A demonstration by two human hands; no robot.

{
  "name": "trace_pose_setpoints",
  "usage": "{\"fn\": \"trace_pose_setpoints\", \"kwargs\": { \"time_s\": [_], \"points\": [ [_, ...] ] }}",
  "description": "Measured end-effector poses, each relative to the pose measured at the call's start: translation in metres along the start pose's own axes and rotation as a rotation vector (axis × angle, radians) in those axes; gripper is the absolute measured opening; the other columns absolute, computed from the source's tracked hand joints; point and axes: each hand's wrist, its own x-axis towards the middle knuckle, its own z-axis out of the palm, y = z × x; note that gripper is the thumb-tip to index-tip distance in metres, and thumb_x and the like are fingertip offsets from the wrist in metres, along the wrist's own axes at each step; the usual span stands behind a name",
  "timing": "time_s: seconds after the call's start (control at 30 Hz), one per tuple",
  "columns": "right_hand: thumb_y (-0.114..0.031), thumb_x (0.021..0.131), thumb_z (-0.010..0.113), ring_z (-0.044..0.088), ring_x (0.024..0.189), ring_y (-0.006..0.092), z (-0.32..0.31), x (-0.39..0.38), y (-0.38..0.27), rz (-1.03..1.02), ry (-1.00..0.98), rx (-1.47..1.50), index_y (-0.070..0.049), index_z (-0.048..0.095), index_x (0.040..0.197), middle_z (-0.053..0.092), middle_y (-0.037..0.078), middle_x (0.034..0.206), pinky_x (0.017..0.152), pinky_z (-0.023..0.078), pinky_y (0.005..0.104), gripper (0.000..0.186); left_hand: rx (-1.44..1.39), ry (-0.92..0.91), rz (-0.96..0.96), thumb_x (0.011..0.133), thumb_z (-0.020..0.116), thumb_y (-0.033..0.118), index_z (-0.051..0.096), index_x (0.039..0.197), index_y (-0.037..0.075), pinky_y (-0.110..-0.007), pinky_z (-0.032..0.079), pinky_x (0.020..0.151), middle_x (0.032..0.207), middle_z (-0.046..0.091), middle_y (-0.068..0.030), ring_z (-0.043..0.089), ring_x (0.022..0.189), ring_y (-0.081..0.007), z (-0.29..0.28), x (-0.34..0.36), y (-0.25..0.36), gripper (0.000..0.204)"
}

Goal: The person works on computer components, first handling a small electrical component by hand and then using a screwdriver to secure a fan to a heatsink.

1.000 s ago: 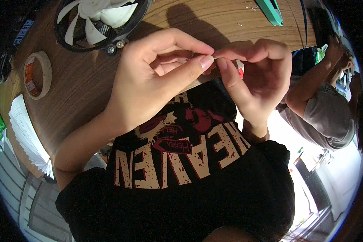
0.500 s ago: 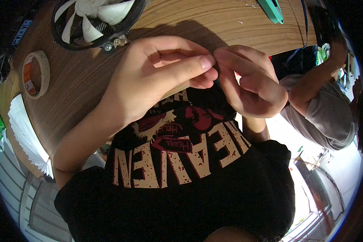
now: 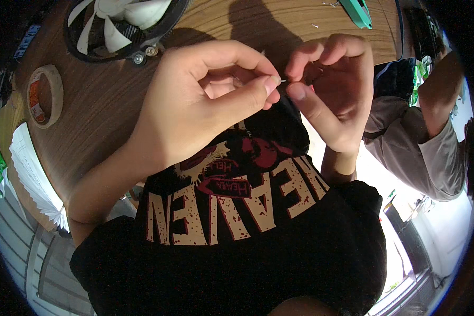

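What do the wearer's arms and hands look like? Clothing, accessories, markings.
Left hand and right hand: bare, no gloves, rings or watch visible. Forearms uncovered. Short black sleeves, part of a black shirt with a cream and dark-red chest print.

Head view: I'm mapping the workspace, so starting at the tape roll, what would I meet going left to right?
Tape roll → fan → left hand → thin sliver at its fingertips → right hand → another person's arm.
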Motion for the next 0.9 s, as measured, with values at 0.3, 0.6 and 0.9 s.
{"fn": "trace_pose_setpoints", "kwargs": {
  "time_s": [0.3, 0.6, 0.9],
  "points": [
    [0.017, 0.074, 0.054, 0.053, 0.08, 0.0149, 0.006, 0.001, 0.004, 0.02, -0.066, 0.112, -0.003, 0.034, 0.105, 0.051, 0.013, 0.095, 0.067, 0.047, 0.026, 0.041, 0.135, -0.006, -0.02, 0.088, 0.055, -0.001, 0.058, 0.099, -0.005, -0.023, 0.049, 0.072, 0.084, 0.063, -0.0083, 0.061, 0.079, -0.0121, -0.002, -0.002, 0.0, 0.013],
    [0.016, 0.074, 0.055, 0.053, 0.08, 0.0134, 0.016, 0.001, -0.003, 0.109, 0.039, 0.098, -0.003, 0.035, 0.103, 0.052, 0.011, 0.093, 0.07, 0.047, 0.025, 0.04, 0.278, -0.002, -0.15, 0.088, 0.055, -0.001, 0.058, 0.099, -0.005, -0.022, 0.049, 0.074, 0.086, 0.063, -0.0076, 0.061, 0.081, -0.0108, -0.003, -0.002, 0.003, 0.012],
    [0.014, 0.078, 0.057, 0.058, 0.08, 0.0159, 0.022, 0.001, -0.001, 0.154, 0.185, 0.213, -0.006, 0.034, 0.097, 0.056, 0.013, 0.089, 0.071, 0.05, 0.027, 0.036, -0.017, 0.041, 0.021, 0.088, 0.058, 0.005, 0.058, 0.1, -0.002, -0.022, 0.049, 0.074, 0.085, 0.064, -0.0072, 0.061, 0.082, -0.0112, -0.003, 0.0, -0.004, 0.015]
  ]
}}
